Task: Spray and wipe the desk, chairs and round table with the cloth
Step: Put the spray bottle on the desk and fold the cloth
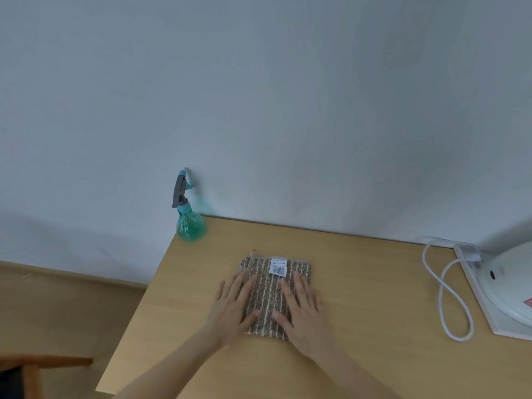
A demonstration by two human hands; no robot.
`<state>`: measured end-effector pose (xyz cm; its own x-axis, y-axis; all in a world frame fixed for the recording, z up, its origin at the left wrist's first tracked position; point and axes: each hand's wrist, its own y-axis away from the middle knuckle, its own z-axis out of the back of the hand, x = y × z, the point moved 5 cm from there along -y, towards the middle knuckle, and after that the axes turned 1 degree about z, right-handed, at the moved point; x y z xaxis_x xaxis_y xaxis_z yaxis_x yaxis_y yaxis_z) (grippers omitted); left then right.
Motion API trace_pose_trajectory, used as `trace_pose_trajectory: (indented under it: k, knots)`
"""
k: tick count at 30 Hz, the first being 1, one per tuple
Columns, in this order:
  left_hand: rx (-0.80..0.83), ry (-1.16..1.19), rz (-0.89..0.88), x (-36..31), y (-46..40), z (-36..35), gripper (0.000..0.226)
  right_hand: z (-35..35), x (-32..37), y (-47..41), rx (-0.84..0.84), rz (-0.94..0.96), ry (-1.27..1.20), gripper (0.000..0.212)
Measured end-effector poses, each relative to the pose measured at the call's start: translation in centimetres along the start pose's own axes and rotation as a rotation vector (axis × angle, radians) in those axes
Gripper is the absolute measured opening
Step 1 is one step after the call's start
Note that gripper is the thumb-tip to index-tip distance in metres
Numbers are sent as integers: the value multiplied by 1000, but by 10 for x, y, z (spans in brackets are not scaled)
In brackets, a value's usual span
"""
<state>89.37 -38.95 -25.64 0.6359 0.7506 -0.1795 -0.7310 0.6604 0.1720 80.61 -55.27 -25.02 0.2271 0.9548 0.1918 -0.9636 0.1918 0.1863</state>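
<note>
Two hands lie flat on the cloth (275, 295), and from that we judge the task to be at or near its very beginning. The left hand (230, 306) presses the cloth's left side and the right hand (302, 312) its right side, each grip spread with straight fingers and clamped on nothing. The cloth is folded square on the desk (374, 326), its white label (278, 266) facing up at the far edge. The spray bottle (187, 217) stands upright at the desk's far left corner against the wall, well apart from both hands and untouched. We see no wet sheen or droplets on the wood, so spraying looks not yet done, though the picture is too soft to be sure. Spraying and wiping the desk, the chairs and the round table all seem left. At the right, a white cable (449, 295) loops beside a white appliance (503, 292) cut off by the frame; we cannot identify it. A wooden piece (43, 367) at lower left may be a chair. No round table is in view.
</note>
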Motion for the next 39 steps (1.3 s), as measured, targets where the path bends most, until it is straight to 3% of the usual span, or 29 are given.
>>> trace_pose_trajectory:
  k: [3,7,10,19,24,30,39]
  knots:
    - [-44,151,111,10,17,5,93,8,-14,8,-71,-132,-172,82]
    - [-84,357,297,12,16,24,68,15,-25,10,-148,-224,-392,74]
    - [-103,621,430,13,6,29,76,23,-29,2,-197,-257,-614,68]
    - [14,888,578,7,-9,28,59,24,-40,-11,2,-401,-1039,64]
    - [18,824,505,4,-14,32,37,25,-38,-13,44,-352,-1017,58]
    - [19,651,410,-6,-20,38,45,26,-33,-14,17,-282,-1048,52]
    - [129,705,410,-1,-22,39,47,26,-38,-22,45,-341,-1199,49]
